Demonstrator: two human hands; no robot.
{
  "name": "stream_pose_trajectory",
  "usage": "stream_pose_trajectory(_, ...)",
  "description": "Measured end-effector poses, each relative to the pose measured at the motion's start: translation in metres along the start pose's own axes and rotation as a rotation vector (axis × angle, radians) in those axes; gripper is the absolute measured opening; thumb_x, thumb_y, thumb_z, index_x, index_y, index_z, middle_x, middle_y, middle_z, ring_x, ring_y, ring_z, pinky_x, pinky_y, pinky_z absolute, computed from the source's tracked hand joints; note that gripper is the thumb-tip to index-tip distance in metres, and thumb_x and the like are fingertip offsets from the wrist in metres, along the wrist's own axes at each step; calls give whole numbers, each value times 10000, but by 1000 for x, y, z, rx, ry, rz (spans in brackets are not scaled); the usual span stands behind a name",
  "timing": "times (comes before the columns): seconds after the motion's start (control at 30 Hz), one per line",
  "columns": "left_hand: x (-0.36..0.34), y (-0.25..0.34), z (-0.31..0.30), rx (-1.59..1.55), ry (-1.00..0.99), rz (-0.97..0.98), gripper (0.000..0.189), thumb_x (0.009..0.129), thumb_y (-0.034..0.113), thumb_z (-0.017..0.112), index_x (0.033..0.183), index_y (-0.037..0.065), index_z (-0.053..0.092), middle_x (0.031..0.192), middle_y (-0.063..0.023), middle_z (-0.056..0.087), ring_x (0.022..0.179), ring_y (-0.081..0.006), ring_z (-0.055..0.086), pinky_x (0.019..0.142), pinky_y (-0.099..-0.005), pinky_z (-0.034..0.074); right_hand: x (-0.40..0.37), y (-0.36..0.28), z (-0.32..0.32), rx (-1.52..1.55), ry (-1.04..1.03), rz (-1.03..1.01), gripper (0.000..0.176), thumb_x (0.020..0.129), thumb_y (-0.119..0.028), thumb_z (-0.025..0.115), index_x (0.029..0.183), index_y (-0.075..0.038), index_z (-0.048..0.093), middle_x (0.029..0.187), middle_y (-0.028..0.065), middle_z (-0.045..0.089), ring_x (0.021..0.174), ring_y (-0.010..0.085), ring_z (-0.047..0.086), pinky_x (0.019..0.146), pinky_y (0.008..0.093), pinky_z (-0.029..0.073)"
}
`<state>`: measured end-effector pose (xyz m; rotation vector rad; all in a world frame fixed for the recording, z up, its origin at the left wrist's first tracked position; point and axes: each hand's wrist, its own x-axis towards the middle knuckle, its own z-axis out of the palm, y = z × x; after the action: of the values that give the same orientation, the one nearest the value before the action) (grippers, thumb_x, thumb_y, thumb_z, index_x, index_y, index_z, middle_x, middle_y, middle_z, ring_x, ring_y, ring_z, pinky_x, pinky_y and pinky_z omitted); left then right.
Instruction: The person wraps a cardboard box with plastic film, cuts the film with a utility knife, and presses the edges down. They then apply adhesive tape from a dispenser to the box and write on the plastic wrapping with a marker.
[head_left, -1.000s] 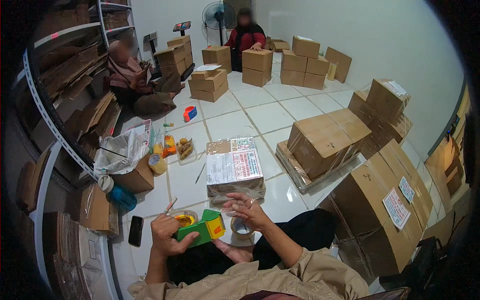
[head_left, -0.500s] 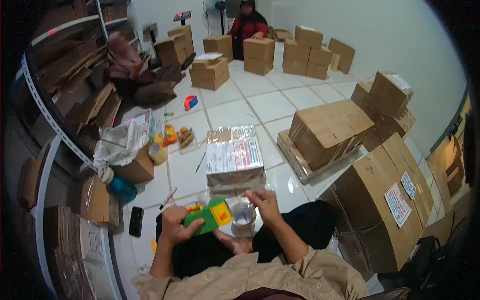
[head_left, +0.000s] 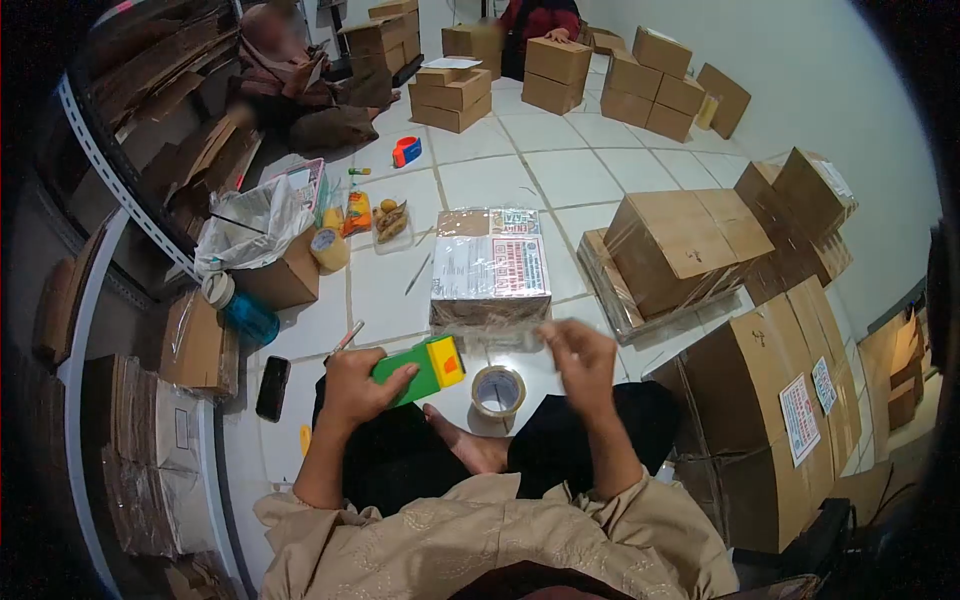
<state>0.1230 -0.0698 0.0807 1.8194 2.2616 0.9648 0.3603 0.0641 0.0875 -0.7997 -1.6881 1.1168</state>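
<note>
our left hand (head_left: 352,385) is closed around the green-yellow plastic dispenser (head_left: 412,376); our right hand (head_left: 585,360) is nearly closed, its hold we cannot tell. ahead, the brown cardboard box (head_left: 490,265) on white floor tiles (head_left: 568,222) is already wrapped, labelled.

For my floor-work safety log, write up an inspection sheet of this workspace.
Surface: white tiled floor, shiny, grouted.
Job's things: green-and-yellow dispenser; tape roll between the legs; wrapped box with labels, beyond it.
Clutter: phone, blue bottle and food tray, all on the left side.
Grip: left hand closed on the dispenser; right hand raised, fingers bunched, hold unclear.
Cables: possible dark cord at far right, too dim to confirm.
Surroundings: shelving at left; large carton at right; two people farther back.
</note>
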Motion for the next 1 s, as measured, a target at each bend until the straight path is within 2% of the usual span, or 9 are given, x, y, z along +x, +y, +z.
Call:
stream_pose_trajectory(0.1, 18, 16, 21, 159, -140, -169, 475, 682, 459, 616, 595, -8, 608, 539, -194, 549, 531, -323, 574, 525, -398, 453, -26, -14, 33, -545, -260, -646, 109, 698, -82, 609, 775, -27, 555, 613, 98, 487, 549, 255, 522, 508, 328, 421)
stream_pose_trajectory(0.2, 23, 13, 39, 200, -317, -247, 545, 659, 520, 618, 624, -24, 630, 609, -230, 573, 636, -339, 601, 603, -426, 468, -56, -2, 55, -600, -380, -687, 129, 699, -91, 613, 711, -16, 509, 601, 79, 486, 525, 227, 505, 508, 356, 407)
stream_pose_trajectory(0.27, 20, 3, 50, 219, -254, -364, 509, 676, 495, 594, 694, -12, 642, 747, -217, 615, 722, -354, 604, 682, -433, 469, -55, -11, 49, -435, -422, -573, 120, 696, -78, 617, 728, -15, 521, 568, 68, 479, 493, 218, 495, 508, 372, 414)
stream_pose_trajectory(0.33, 17, -39, 94, 434, -268, -419, 510, 688, 489, 582, 733, -16, 641, 806, -213, 620, 759, -363, 602, 712, -440, 464, -66, -36, 57, 32, -310, -913, 109, 717, -76, 614, 766, -8, 544, 532, 47, 449, 460, 208, 475, 514, 368, 434)
stream_pose_trajectory(0.47, 8, -63, 89, 339, -183, -443, 490, 701, 483, 575, 725, -3, 635, 741, -219, 609, 727, -373, 597, 680, -447, 466, -60, -17, 47, -486, -516, -658, 114, 761, -117, 611, 824, -30, 573, 681, 55, 529, 588, 161, 529, 667, 316, 469)
stream_pose_trajectory(0.57, 0, -64, 97, 285, -123, -380, 471, 700, 478, 581, 680, 9, 626, 691, -209, 600, 680, -372, 592, 641, -453, 465, -25, 0, 25, 388, -145, 219, 160, 830, -185, 527, 827, -28, 560, 761, 31, 557, 689, 110, 500, 650, 281, 424)
stream_pose_trajectory(0.67, -8, -78, 92, 207, -116, -291, 453, 707, 454, 590, 626, 8, 600, 621, -187, 578, 596, -337, 582, 579, -433, 456, -4, 20, 1, 486, 7, 184, 168, 840, -187, 520, 828, -21, 542, 863, 97, 573, 829, 171, 568, 784, 305, 449)
stream_pose_trajectory(0.73, -7, -87, 78, 153, -60, -235, 450, 715, 438, 592, 604, 2, 581, 576, -171, 561, 535, -302, 576, 538, -408, 447, -8, 39, -23, 564, 58, 241, 141, 848, -137, 517, 868, 2, 504, 877, 112, 567, 678, 181, 603, 625, 271, 520)
stream_pose_trajectory(1.0, -21, -89, 24, -1086, 52, -342, 306, 736, 266, 598, 536, 61, 491, 516, 35, 450, 474, -44, 385, 437, -198, 283, -10, 62, 2, 562, -106, 393, 308, 877, -199, 515, 1112, -6, 469, 692, -15, 442, 484, 14, 315, 407, 146, 242)
